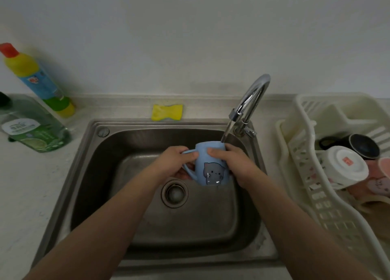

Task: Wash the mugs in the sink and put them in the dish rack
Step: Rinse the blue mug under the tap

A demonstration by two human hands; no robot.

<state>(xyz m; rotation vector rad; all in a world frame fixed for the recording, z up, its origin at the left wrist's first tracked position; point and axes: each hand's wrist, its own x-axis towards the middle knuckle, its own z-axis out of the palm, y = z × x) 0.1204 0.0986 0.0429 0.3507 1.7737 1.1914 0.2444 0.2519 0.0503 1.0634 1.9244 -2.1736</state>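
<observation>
Holding the blue mug (pixel 212 165) over the sink (pixel 84 174), your left hand (pixel 175 161) grips its handle, which points left, while your right hand (pixel 234 163) wraps the body. The mug's long axis runs near upright, mouth tilted away toward the faucet (pixel 251 102), whose water stream enters the rim.

two bare forearms, no sleeves; left hand (pixel 175 163) and right hand (pixel 234 163) ungloved.
</observation>
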